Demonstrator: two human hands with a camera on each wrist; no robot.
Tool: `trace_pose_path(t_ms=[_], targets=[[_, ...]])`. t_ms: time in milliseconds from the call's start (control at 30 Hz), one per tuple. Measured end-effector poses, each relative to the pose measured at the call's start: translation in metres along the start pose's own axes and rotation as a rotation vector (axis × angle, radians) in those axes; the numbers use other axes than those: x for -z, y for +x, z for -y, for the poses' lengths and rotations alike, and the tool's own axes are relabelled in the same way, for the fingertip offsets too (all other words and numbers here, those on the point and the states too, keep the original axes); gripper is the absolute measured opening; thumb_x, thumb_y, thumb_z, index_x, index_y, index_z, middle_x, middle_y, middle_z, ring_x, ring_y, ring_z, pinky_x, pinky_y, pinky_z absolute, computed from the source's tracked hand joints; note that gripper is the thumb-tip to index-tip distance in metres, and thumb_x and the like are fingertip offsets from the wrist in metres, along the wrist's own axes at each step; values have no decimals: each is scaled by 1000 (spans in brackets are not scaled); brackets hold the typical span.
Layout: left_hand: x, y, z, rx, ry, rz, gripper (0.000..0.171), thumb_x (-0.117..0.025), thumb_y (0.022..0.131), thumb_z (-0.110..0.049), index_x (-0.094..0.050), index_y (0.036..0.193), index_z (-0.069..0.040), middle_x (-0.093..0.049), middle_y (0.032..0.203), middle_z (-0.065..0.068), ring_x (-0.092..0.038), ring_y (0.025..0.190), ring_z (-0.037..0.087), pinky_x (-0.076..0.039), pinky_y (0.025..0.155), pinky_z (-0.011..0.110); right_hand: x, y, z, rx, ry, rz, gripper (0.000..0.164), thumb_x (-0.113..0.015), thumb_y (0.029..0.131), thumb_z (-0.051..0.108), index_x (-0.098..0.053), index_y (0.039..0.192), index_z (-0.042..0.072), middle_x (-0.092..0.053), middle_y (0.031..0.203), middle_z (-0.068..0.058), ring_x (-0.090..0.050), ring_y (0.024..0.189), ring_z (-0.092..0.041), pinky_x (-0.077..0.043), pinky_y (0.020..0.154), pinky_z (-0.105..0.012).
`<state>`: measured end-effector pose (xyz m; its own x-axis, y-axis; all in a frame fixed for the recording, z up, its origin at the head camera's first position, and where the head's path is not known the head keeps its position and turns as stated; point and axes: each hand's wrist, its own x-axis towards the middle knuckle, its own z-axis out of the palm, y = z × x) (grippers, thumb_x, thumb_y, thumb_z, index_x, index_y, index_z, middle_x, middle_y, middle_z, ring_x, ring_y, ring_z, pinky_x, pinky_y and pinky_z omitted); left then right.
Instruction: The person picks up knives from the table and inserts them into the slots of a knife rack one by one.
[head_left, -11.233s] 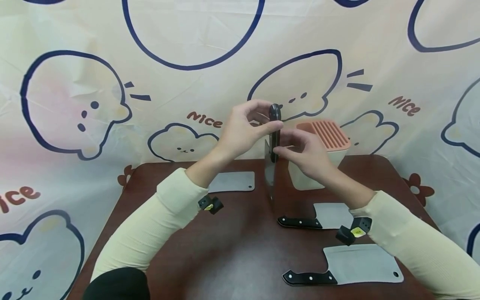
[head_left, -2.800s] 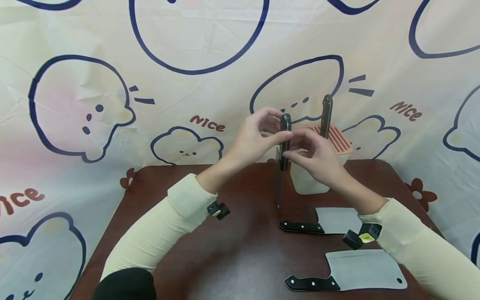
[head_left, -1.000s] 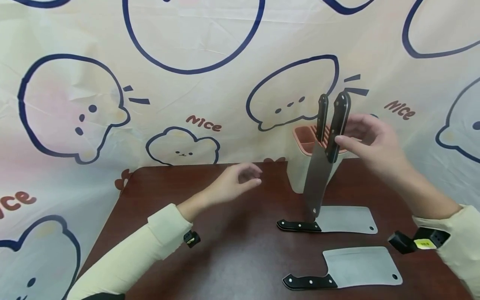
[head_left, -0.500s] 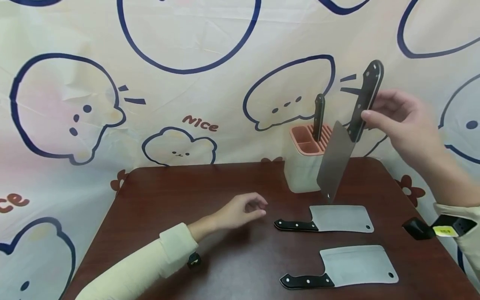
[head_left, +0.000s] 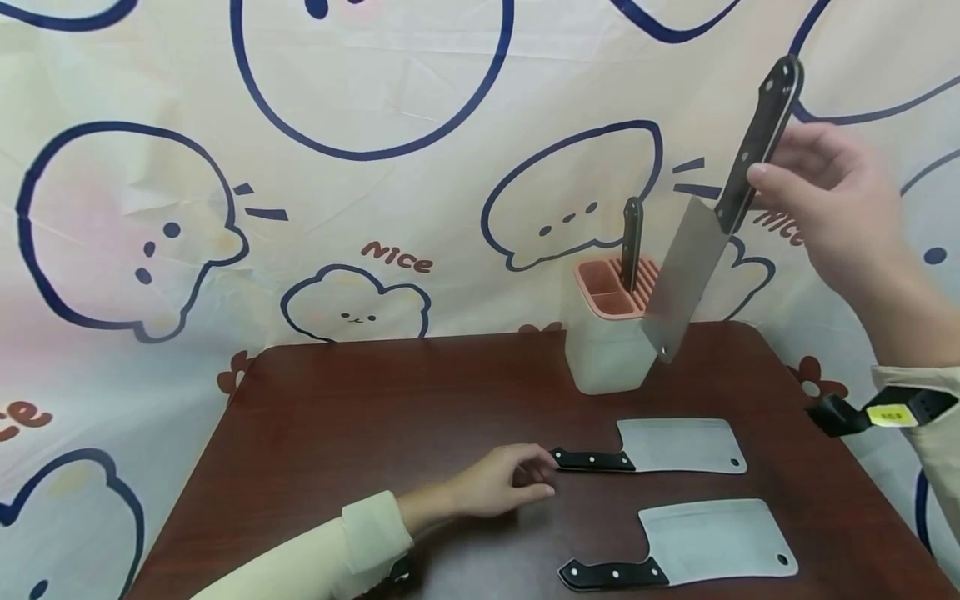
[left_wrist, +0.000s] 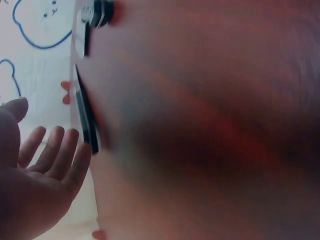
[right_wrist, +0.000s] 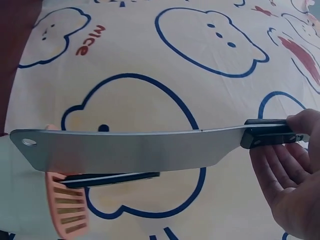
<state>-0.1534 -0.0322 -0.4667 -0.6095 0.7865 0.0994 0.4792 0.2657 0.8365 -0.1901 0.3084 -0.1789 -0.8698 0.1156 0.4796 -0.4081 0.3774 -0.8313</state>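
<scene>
My right hand (head_left: 847, 200) pinches the black handle of a cleaver (head_left: 693, 275), raised above the table with its blade slanting down and left. In the head view its lower end overlaps the right side of the knife holder (head_left: 603, 354), a pale block with a slotted pink top. The right wrist view shows the blade (right_wrist: 120, 150) level with the slots. A black-handled knife (head_left: 632, 242) stands in the holder, its blade hidden inside. My left hand (head_left: 498, 482) hovers low with loosely bent fingers, fingertips right at the handle of a cleaver (head_left: 682, 446) lying on the table.
Another, larger cleaver (head_left: 720, 542) lies nearer on the brown table (head_left: 360, 417), handle to the left. Behind the table hangs a printed cloth (head_left: 420, 208). The holder's left side has two open compartments (head_left: 603, 283).
Over the last second my right hand has raised the cleaver up and right, then its blade toward the holder. My left hand has come down and right to the lying cleaver's handle.
</scene>
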Motion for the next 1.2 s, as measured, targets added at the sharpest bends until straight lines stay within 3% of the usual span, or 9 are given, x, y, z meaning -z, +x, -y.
trace_pose_path(t_ms=[167,400,733,933,1200], targets=[[-19,-1,-2,-21,117,10,32,-74,96,-20,-64,121,-4,-69,109,5,-64,100,8,-51,89,19,-2,13,5,18,52,-40,34,-69,97,9,-64,130,10,-68,107,1,-64,102,-11,-51,83,-10],[-36,-2,-6,-22,236,41,42,-78,91,-33,-64,122,-9,-65,110,-3,-59,101,1,-47,91,14,-3,28,7,19,250,-73,33,-72,93,3,-65,126,5,-69,105,-3,-66,99,-14,-54,82,-13],[-56,-2,-6,-97,406,82,47,-82,84,-46,-66,119,-17,-63,104,-11,-55,96,-4,-40,86,7,-8,41,-2,-8,388,-75,35,-72,91,-2,-65,126,3,-71,109,-6,-69,101,-18,-54,85,-15],[-60,-2,-11,-83,461,158,52,-84,81,-50,-67,121,-21,-60,104,-15,-51,96,-6,-39,83,7,-12,45,-9,-2,292,-51,37,-72,94,5,-63,130,8,-70,114,-2,-68,104,-14,-47,99,-15],[-61,1,-15,-98,477,194,45,-83,83,-44,-68,120,-23,-61,102,-16,-50,92,-7,-37,79,6,-20,51,-15,31,232,-14,35,-71,95,6,-64,129,8,-70,113,-1,-67,107,-14,-50,93,-14]])
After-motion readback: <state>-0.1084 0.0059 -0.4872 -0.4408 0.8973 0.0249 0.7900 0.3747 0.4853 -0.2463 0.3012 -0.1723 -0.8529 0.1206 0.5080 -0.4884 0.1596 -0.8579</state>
